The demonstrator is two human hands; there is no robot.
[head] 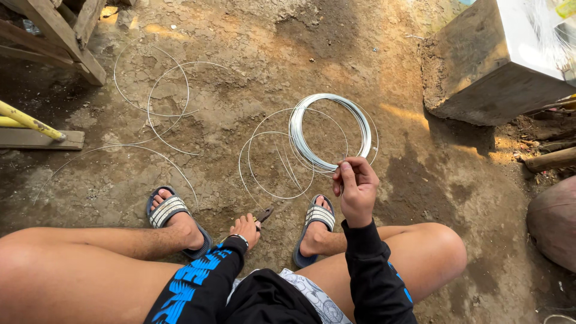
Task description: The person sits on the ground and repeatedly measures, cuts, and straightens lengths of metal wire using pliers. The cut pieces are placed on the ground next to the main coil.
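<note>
My right hand (356, 189) holds up a coil of thin silver wire (329, 129) by its lower edge, fingers pinched on the strands. A few loose loops trail from the coil down to the dirt between my feet. My left hand (246, 229) rests low between my knees and grips a pair of pliers (264, 214), whose dark jaws point right toward my right sandal (314, 225). I sit low with both knees bent, in black sleeves and grey-strapped sandals.
Cut lengths of curved wire (157, 96) lie on the cracked dirt at upper left. A wooden frame (60, 36) and a yellow bar (30, 122) stand at left. A big concrete block (480, 66) sits at upper right, a rounded brown object (555, 222) at right.
</note>
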